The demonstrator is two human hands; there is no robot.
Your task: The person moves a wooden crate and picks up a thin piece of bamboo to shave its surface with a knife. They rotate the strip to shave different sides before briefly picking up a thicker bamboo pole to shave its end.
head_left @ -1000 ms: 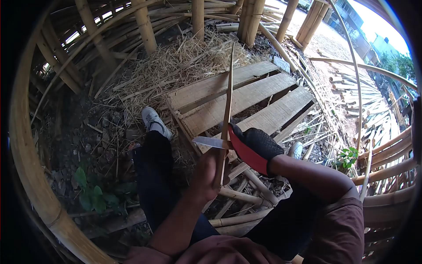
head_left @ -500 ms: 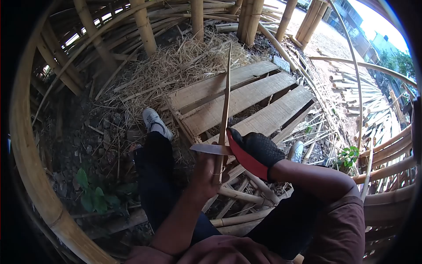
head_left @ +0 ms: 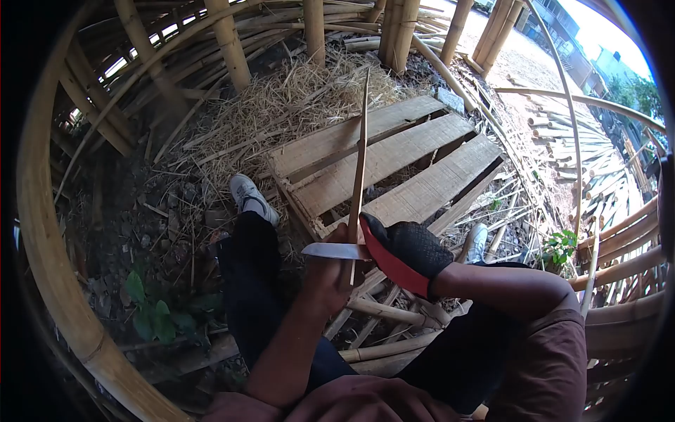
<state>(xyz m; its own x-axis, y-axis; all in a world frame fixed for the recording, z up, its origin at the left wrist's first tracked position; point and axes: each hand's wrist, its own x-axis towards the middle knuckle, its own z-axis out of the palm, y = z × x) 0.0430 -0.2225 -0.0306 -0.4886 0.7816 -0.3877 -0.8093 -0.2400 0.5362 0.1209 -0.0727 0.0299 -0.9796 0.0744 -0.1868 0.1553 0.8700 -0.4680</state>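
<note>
My left hand, bare, is closed around the lower part of a long, thin bamboo strip, which stands nearly upright and tapers toward its top. A black and red glove covers my right hand, whose fingers grip a knife. The flat, pale blade of the knife points left and crosses the strip just above my left fingers. The glove hides most of the knife's handle, and the right thumb lies close against the strip.
A slatted wooden platform stands in front of me, with straw and shavings behind it. Bamboo poles rise at the back, and a thick curved pole runs along the left. Cut bamboo lies at the right.
The knife and my gloved right hand have shifted slightly down along the strip, toward my body. My left hand still grips the strip, which has barely moved.
</note>
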